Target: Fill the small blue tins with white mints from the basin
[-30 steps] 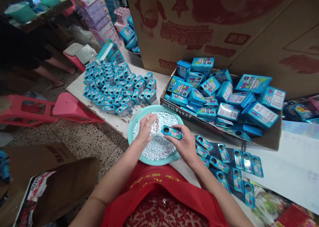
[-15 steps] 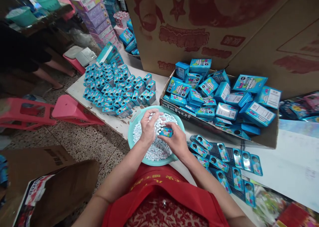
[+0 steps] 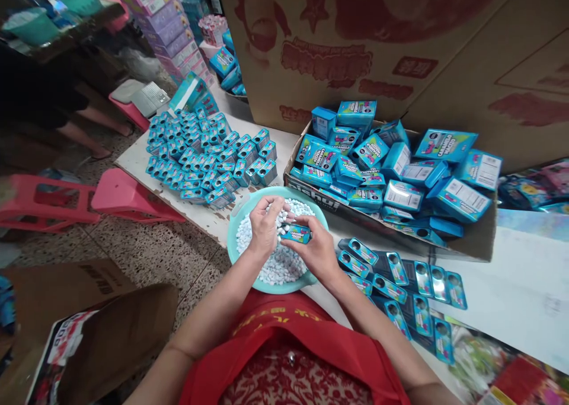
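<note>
Over a mint-green basin (image 3: pixel 234 257) of small white candies (image 3: pixel 280 268), my two hands are close together. My left hand (image 3: pixel 265 227) is cupped and closed around a handful of the white candies, some showing at its inner edge. In my right hand (image 3: pixel 318 245) a small blue candy tin (image 3: pixel 296 233) is pinched between thumb and fingers, lying sideways with its open end toward the left hand. A few candies are at that end of the tin. My left fingertips come close to the tin's top; whether they touch it I cannot tell.
Many small blue tins (image 3: pixel 208 162) stand packed on the table's left side. A cardboard tray (image 3: pixel 484 239) of blue boxes is at right, with more tins (image 3: pixel 395 280) before it. A tall carton (image 3: pixel 355 55) stands behind. Pink stools (image 3: pixel 128 194) and a person's legs (image 3: pixel 91 114) are at left.
The handful in my left hand looks smaller, with fewer candies showing between the hands. The tin has stayed close by, with its label more visible. The whole view has shifted slightly.
</note>
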{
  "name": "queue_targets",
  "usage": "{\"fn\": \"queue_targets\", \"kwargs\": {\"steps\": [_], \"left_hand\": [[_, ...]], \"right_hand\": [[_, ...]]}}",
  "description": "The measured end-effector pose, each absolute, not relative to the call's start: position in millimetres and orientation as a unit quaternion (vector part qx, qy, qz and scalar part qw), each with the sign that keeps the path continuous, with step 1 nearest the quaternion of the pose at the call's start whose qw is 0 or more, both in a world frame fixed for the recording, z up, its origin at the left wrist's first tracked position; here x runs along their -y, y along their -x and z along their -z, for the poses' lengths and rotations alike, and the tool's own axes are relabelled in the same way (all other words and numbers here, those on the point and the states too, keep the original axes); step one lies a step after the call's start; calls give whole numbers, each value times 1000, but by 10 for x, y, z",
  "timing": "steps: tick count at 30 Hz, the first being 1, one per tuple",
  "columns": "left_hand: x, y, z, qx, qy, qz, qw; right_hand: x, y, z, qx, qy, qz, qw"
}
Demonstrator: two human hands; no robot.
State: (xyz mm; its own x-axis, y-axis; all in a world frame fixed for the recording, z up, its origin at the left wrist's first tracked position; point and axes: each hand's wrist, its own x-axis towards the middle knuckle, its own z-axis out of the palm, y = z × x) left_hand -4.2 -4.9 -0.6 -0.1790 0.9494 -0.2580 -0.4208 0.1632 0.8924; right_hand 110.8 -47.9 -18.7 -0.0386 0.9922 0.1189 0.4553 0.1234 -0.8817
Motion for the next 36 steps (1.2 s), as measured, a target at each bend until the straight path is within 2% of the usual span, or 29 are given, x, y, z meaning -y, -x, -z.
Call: {"fn": "queue_targets", "kwargs": {"steps": [18, 22, 30, 36], "left_hand": [[79, -31, 24, -509, -267, -594, 563], [38, -34, 98, -515, -248, -591, 569], [81, -10, 20, -496, -246, -582, 595], [84, -22, -77, -476, -240, -596, 600]], "right_hand": [[546, -1100, 250, 620, 579, -323, 420], [553, -1088, 347, 614, 582, -347, 405], [583, -1091, 330, 565, 580, -390, 438], [574, -1124, 380, 483, 564, -475, 473]]}}
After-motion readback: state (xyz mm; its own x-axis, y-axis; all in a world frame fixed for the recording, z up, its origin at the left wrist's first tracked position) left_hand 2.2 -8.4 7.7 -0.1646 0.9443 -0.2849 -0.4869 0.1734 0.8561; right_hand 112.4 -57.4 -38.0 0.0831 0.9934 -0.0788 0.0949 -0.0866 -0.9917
